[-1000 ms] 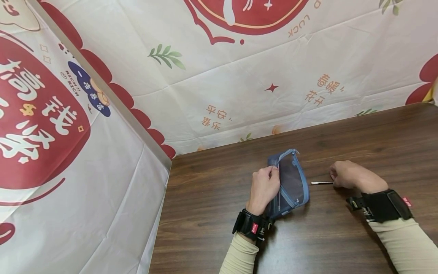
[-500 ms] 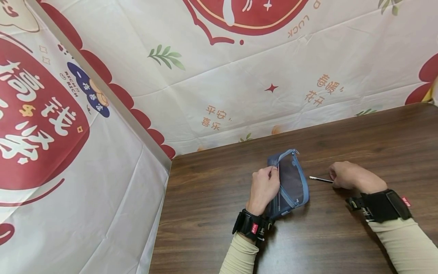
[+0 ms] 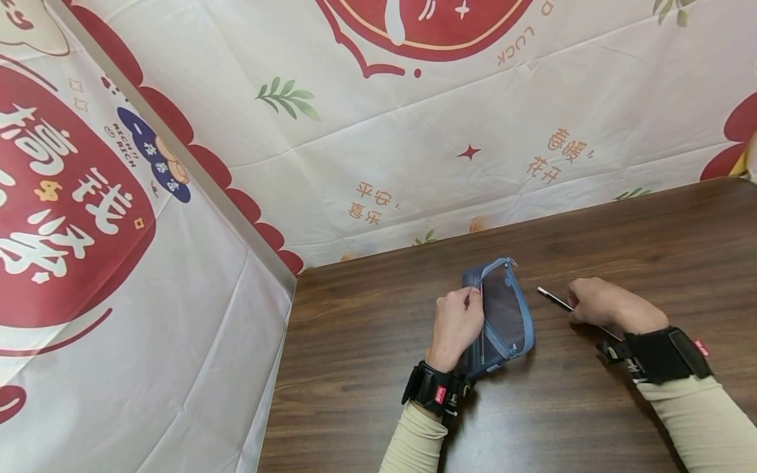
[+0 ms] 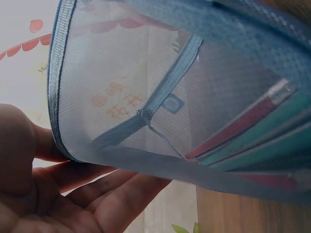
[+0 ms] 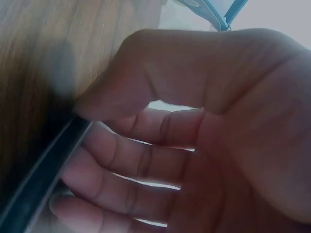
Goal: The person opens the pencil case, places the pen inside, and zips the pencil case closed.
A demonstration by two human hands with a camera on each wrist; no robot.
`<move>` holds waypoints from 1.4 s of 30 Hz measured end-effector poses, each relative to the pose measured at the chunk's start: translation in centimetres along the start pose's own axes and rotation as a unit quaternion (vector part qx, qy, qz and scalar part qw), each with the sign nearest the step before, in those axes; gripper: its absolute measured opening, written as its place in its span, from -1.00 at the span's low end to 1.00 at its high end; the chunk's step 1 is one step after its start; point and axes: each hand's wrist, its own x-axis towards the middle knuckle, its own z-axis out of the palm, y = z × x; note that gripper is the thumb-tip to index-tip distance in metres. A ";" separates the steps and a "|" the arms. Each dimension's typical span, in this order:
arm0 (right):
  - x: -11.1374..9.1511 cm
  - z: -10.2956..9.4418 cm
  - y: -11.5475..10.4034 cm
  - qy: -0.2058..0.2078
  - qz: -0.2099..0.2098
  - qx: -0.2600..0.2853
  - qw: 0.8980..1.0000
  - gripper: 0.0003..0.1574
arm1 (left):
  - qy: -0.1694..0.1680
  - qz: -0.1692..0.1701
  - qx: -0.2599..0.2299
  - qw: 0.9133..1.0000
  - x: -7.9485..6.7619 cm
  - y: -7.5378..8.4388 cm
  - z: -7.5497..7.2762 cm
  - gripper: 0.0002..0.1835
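Observation:
A blue mesh zip pouch [image 3: 503,305] stands tilted on the wooden table, its zipped opening facing right. My left hand [image 3: 458,322] pinches the pouch's left edge between thumb and fingers. Through the mesh in the left wrist view, several slim pink and green sticks, perhaps pencils [image 4: 243,121], lie inside. To the right of the pouch, my right hand [image 3: 609,305] holds a dark pencil [image 3: 552,297] with a pale silvery end pointing up and left. The right wrist view has the pencil's dark shaft [image 5: 43,174] pinched between thumb and fingertips; the tip behind the hand is hard to see.
The brown wooden table [image 3: 355,394] meets a white printed cloth wall [image 3: 355,131] at the back. Another printed cloth panel [image 3: 195,328] rises along the left side. Black straps with cameras [image 3: 668,355] wrap both wrists.
The pencil has swung in my right fingers, its silvery end rising from level to up and left, and its rear end now shows below the hand. The left hand and pouch stay put.

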 end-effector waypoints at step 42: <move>-0.7 -1.6 -2.2 0.070 -0.029 0.151 0.986 -0.71 | -0.008 -0.009 -0.007 1.000 0.0 0.1 0.0 -0.57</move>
